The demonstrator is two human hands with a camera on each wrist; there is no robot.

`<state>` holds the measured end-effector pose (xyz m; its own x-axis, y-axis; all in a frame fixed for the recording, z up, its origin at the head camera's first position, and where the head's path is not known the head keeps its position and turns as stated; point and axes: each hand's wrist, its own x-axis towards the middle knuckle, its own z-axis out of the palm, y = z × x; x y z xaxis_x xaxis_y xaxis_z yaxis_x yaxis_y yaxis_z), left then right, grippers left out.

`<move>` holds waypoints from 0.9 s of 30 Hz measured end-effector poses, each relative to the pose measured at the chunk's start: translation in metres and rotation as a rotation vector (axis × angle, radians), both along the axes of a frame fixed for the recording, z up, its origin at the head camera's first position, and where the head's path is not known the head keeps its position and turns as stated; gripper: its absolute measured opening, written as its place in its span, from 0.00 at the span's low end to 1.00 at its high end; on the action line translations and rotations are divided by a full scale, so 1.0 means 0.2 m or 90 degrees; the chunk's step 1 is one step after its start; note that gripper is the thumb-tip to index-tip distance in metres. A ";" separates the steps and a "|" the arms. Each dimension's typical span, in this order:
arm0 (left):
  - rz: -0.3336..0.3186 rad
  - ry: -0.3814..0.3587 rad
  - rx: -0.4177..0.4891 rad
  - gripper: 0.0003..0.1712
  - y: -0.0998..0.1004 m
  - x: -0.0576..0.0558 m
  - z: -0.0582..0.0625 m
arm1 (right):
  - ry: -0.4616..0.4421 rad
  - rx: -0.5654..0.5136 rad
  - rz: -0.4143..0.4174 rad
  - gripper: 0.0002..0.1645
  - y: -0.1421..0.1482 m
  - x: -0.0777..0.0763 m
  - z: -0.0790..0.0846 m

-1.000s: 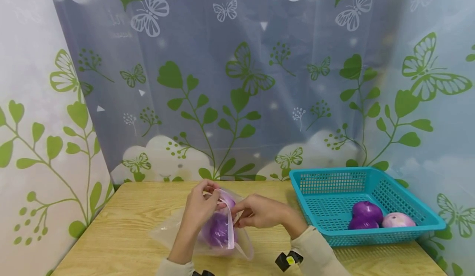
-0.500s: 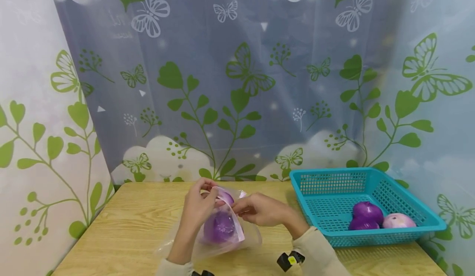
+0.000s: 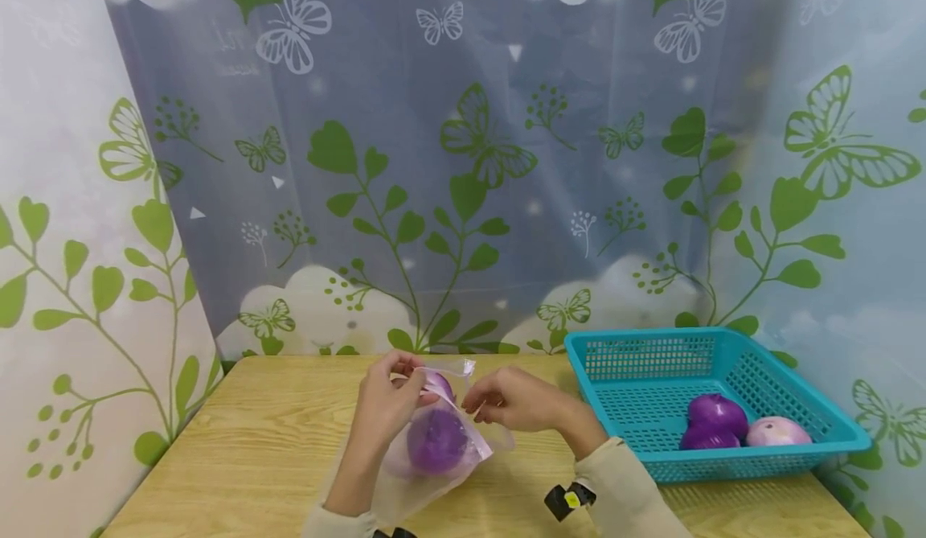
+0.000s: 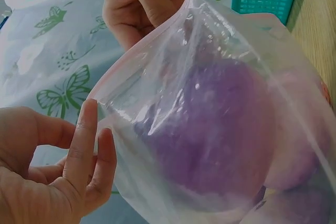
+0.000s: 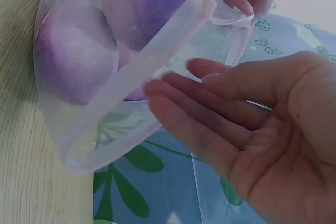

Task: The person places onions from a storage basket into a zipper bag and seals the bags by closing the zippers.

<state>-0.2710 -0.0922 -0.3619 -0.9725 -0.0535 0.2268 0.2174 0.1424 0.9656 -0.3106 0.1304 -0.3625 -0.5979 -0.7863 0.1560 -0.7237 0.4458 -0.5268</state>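
Film of a clear plastic bag (image 3: 477, 444) wraps several purple onions (image 3: 436, 441) near the front of the wooden table (image 3: 246, 433). The person's left hand (image 3: 391, 393) pinches one end of the bag's pale edging between thumb and fingers, beside the upper onion. Facing it, apart from the other hand, the right hand (image 3: 521, 401) is at the bag's gaping mouth with loosely bent fingers gripping nothing (whether a fingertip brushes the edging cannot be told). Through the film, the left wrist view shows a large purple onion in front of a pinker one.

Well to the right, a turquoise basket (image 3: 637, 409) holds two dark purple onions (image 3: 716, 414) and a paler pink onion (image 3: 777, 432) just beside them. Behind the table hangs a curtain (image 3: 405, 71) printed with butterflies and green leaves.
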 end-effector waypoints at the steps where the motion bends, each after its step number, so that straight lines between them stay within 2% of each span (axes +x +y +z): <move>1: 0.002 -0.001 0.001 0.09 0.00 0.00 0.00 | -0.011 0.006 0.004 0.15 0.00 0.00 0.00; 7: 0.002 0.001 0.008 0.09 0.01 0.00 0.01 | -0.080 0.039 0.042 0.16 -0.02 0.00 -0.02; 12: -0.001 -0.004 0.010 0.10 0.01 0.01 0.00 | -0.159 0.027 0.061 0.25 -0.05 0.00 -0.05; 19: 0.004 -0.008 -0.008 0.09 0.02 -0.01 -0.01 | -0.219 0.009 0.101 0.31 -0.07 0.00 -0.05; 23: 0.004 -0.002 -0.011 0.08 0.02 -0.01 -0.01 | -0.236 0.007 0.097 0.33 -0.09 0.01 -0.06; 27: 0.001 -0.004 -0.004 0.08 0.02 -0.01 -0.01 | -0.220 0.019 0.091 0.31 -0.10 0.01 -0.06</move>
<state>-0.2723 -0.0885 -0.3639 -0.9738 -0.0538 0.2210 0.2111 0.1482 0.9662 -0.3082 0.1112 -0.3745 -0.4951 -0.8667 -0.0600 -0.5619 0.3721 -0.7388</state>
